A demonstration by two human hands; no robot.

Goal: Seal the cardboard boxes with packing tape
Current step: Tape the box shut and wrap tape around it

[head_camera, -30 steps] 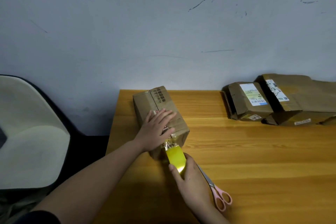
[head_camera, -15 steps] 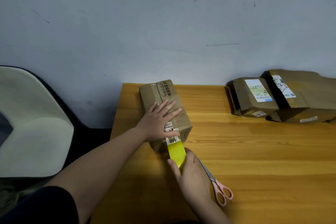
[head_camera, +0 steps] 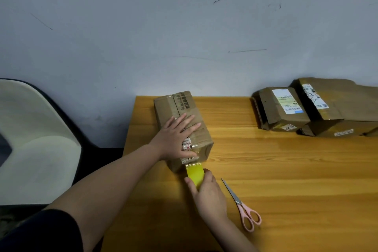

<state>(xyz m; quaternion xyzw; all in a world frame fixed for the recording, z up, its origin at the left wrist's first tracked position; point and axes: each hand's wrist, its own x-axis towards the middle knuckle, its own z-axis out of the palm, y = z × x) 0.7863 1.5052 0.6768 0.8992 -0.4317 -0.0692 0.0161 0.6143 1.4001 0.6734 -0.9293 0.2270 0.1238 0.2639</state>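
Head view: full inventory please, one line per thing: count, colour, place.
cardboard box being taped: 1, brown, near the table's left end, close to the wall
tape roll: 1, yellow, at the box's near end, in the right hand
other cardboard boxes: at least 2, brown with white labels, far right of the table against the wall
scissors: 1, pink handles, metal blades, flat on the table right of the right hand
table: 1, orange-brown wood, fills the lower right
chair: 1, cream with dark edge, left of the table
wall: 1, pale grey, scuffed, behind the table
left hand: 1, fingers flat on top of the box
right hand: 1, grip on the tape roll
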